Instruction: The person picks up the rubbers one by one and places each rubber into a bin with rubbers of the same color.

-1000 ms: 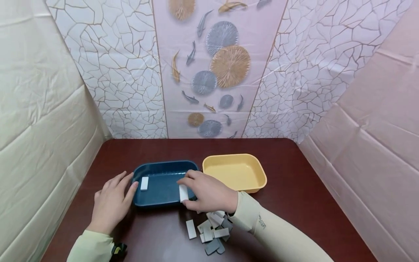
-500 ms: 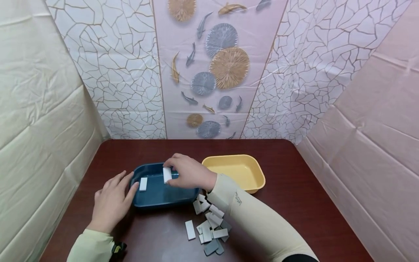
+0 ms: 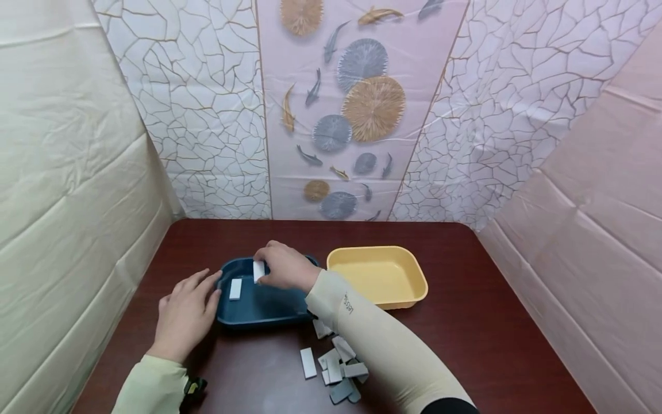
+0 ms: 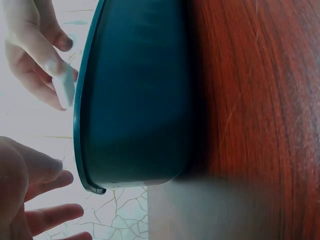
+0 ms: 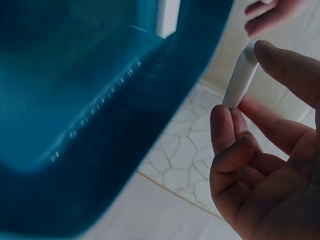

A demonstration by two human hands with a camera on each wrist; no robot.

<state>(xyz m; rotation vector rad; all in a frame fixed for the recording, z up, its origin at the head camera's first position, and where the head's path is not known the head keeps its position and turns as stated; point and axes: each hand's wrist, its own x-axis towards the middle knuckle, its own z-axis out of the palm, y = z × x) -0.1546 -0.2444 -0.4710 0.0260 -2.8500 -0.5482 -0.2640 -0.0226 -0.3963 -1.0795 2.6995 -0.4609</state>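
Observation:
My right hand pinches a white rectangular tile between thumb and fingers over the far part of the blue tray. In the right wrist view the held tile is gripped at its two ends, above the tray's rim. Another white tile lies inside the tray near its left end. Beside the tray's left wall is my left hand, its fingers loosely extended with fingertips right at the rim. The left wrist view shows those fingers spread, with nothing between them.
To the right of the blue tray stands a yellow tray. In front lies a heap of white and grey tiles, partly covered by the right sleeve. A single white tile lies left of the heap. Patterned cloth hangs behind the table.
My right hand has carried the tile from the blue tray's near right side leftward and away, to over its far part. My left hand has stayed by the tray's left rim.

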